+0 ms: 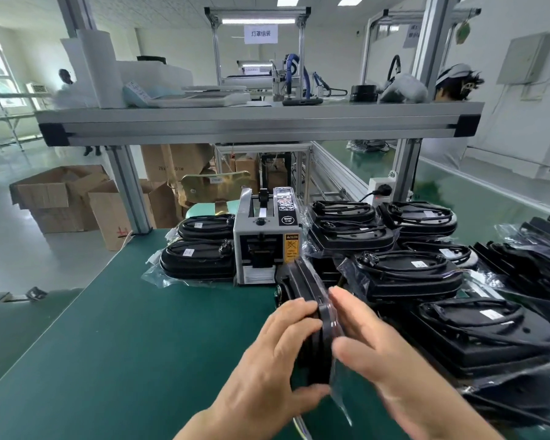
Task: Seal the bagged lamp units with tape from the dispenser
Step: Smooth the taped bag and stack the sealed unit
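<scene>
Bagged lamp unit being held on edge, left hand gripping its likely stiff, weighty rim, right hand pressing open-fingered on seemingly slippery film.

- Left hand: back turned upward; fingers curled over the upper edge of the bagged lamp unit, thumb set under its lower edge.
- Right hand: held opposite, close beside the left; fingers extended and laid against the unit's right face; outline blurred.
- Left forearm, right forearm: bare, angled inward from the bottom edge.
</scene>
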### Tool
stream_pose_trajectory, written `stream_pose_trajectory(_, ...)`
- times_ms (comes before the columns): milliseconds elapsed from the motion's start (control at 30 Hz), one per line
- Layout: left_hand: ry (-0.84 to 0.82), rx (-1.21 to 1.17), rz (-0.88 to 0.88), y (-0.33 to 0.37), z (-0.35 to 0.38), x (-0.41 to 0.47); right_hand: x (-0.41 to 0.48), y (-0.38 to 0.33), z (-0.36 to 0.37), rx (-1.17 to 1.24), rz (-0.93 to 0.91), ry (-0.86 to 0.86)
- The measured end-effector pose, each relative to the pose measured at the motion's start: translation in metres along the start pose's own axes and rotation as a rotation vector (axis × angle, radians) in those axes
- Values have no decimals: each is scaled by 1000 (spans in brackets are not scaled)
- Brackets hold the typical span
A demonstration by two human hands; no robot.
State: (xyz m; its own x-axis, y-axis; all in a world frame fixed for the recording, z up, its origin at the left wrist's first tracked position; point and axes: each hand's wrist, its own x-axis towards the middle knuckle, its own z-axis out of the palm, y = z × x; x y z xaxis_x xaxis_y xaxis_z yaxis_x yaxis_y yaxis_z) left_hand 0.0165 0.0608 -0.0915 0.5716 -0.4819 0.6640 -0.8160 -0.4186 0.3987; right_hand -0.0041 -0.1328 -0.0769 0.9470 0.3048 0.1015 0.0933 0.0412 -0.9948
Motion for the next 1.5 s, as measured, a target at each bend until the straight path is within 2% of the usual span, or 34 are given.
stream_pose_trajectory(67, 16, 17, -7, 0, 11, -10, 2, 6, 21, -50, 8, 168)
stream_pose_trajectory(133, 44, -3, -50, -1, 18, -19, 1, 9, 35, -3, 18, 281)
stream_pose_trajectory(300, 76, -84, -132, -5, 22, -32, 2, 18, 47, 83, 65, 372)
stream_pose_trajectory(467, 78, -48, -80, -6, 13, -29, 16, 13, 46, -21, 114, 437)
stream_pose_trajectory(533, 150, -144, -114, -7, 4, -21, 18, 12, 47, -88, 114, 458)
stream_pose_trajectory(600, 335, -321, -348, -12, -6, 1, 19, 13, 50, -169, 102, 465)
stream_pose_trajectory(667, 521, -463, -740, -30, -12, 34, 19, 14, 51, -190, 97, 463)
stream_pose_trajectory(733, 564, -655, -1058, -60, -14, 65, 18, 15, 51, -189, 97, 458)
stream_pose_trajectory(800, 565, -796, -1257, -83, -14, 91, 18, 16, 50, -174, 95, 459)
stream_pose_trajectory(900, 579, -857, -1402, -104, -3, 108, 19, 18, 49, -148, 84, 448)
stream_pose_trajectory(1100, 635, -956, -1531, -123, 8, 125, 21, 21, 47, -74, 70, 420)
stream_pose_trajectory(1267, 584, -1028, -1378, -135, 17, 131, 18, 20, 46, -78, 41, 399)
stream_pose_trajectory(1400, 868, -940, -1467, -116, 17, 137, 17, 22, 43, -83, 38, 388)
stream_pose_trajectory(1433, 863, -915, -1438, -108, 12, 136, 17, 23, 41, -75, 42, 387)
stream_pose_trajectory(1500, 686, -892, -1275, -88, -2, 126, 18, 24, 38, -55, 49, 382)
